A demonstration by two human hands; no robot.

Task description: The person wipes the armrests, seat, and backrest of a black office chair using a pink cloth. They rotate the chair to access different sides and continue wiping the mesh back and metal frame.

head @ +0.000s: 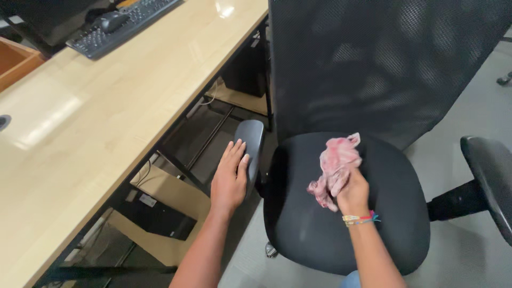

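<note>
1. Office chair [346, 213], black, fills right half of frame: mesh backrest upper right, round padded seat lower centre, armrests either side.
2. Wooden desk [106, 122], pale and glossy, spans left of frame; black keyboard [125, 24] and mouse [111, 21] at upper left, dark computer case [154, 216] on floor beneath, grey floor at right.
3. Left armrest [250, 146], grey, centre of frame, between desk edge and seat.
4. Left hand [230, 178] laid flat on that armrest, fingers straight and close together, steadying chair by the look of it.
5. Right hand [353, 189] over seat centre, fingers clamped on pink cloth [336, 165], bunched and pressed to the padding.
6. Judged step: wiping seat, mid-stroke. Next move calls for steady downward pressure, sweeping toward uncovered seat edges while keeping chair from swivelling.
</note>
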